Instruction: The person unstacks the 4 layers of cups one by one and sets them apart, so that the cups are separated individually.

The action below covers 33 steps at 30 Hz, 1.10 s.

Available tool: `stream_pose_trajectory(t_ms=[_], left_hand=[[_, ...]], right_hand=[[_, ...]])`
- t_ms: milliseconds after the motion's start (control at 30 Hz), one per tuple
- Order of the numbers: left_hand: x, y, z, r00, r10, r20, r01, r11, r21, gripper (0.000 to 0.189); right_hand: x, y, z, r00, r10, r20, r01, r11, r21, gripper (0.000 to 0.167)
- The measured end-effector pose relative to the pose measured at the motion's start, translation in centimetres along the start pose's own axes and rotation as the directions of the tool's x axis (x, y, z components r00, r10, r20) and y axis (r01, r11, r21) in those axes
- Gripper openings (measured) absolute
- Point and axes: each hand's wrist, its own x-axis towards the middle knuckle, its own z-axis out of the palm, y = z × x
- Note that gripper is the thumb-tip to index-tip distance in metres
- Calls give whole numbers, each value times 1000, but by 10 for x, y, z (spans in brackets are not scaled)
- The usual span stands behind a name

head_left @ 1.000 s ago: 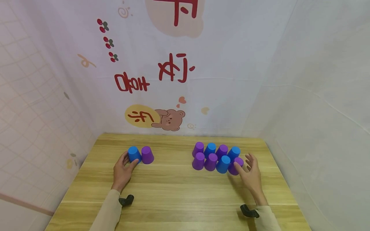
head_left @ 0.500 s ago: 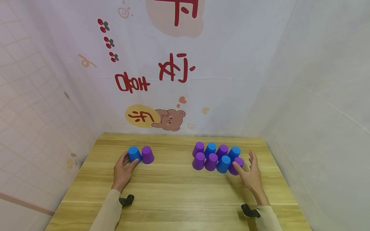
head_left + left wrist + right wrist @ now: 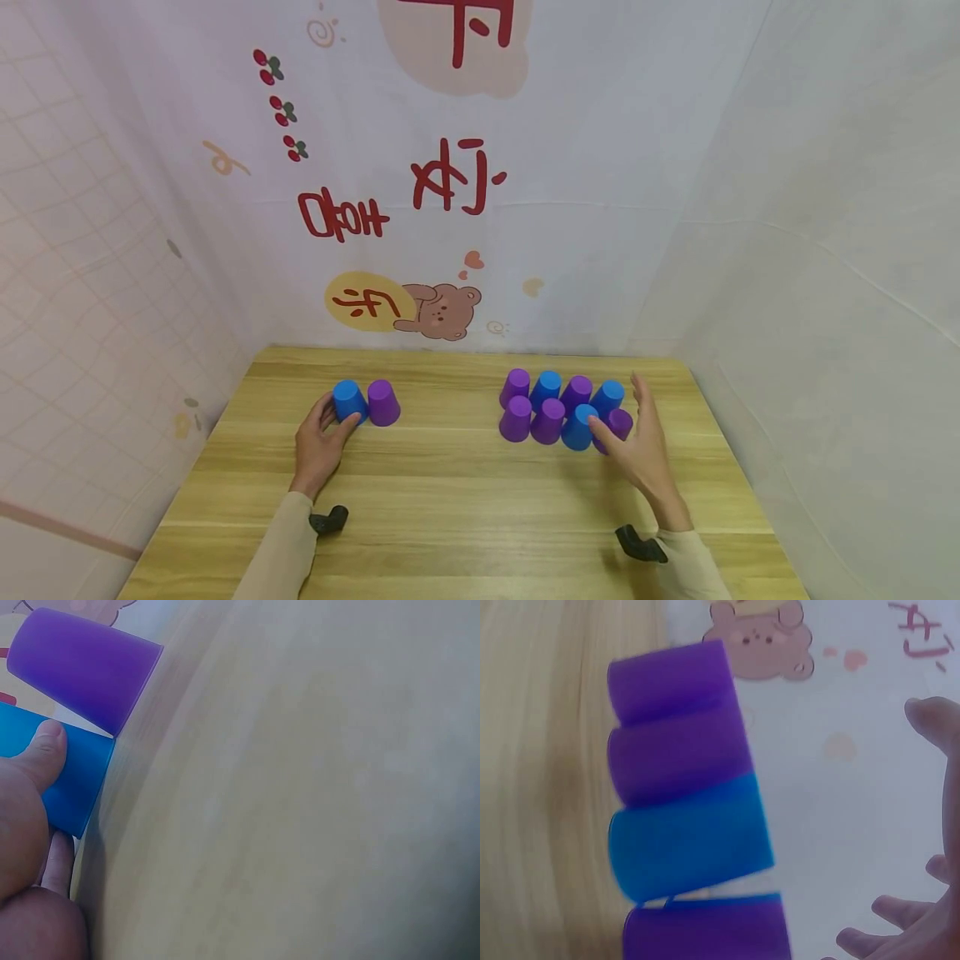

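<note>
At the left of the head view, my left hand (image 3: 318, 450) holds an upside-down blue cup (image 3: 349, 402), thumb on the near side and fingers around the far side. An upside-down purple cup (image 3: 384, 403) stands right beside it; in the left wrist view that purple cup (image 3: 86, 667) and the held blue cup (image 3: 82, 772) meet at their rims. My right hand (image 3: 643, 454) hovers over the right end of a second group, fingers spread and holding nothing. Its thumb overlaps the front blue cup (image 3: 576, 432), and the hand partly hides the end purple cup (image 3: 619, 423).
That second group is two rows of upside-down cups, with purple cups (image 3: 516, 419) and blue cups (image 3: 547, 388) mixed. They stand on a wooden table (image 3: 450, 500). A printed white curtain (image 3: 585, 208) rises behind the table's back edge, with white cloth at both sides.
My right hand has lifted off the end purple cup and shifted left, its thumb now over the front blue cup. The left hand and all cups have stayed put.
</note>
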Motion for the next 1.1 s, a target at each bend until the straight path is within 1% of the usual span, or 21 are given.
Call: stream_pose_trajectory(t_ms=[233,500,733,900,967,1100], left_hand=[[0,0,0,1000,-7,0,7,1000,-5,76],[-1,-1,0,1000,-14,7,14,1000,4,75],[-1,-1,0,1000,-22,15,22,1000,5,76],[-2,0,0,1000,-24,12,24,1000,8,75],[-2,0,0,1000,-23,12,23,1000,6,75],[-1,-1,-1,1000,-20,15,20,1000,-5,75]], right_hand=[[1,-27,15,996,-79,41,79,997,20,112],[3,-56,43,983,-165,82,161,986,47,113],[6,-72,71,961,-249,119,242,968,73,112],[8,-83,90,941,-307,145,298,951,85,113],[9,-87,97,934,-320,158,309,947,91,113],[11,-96,112,926,-317,204,297,947,122,113]])
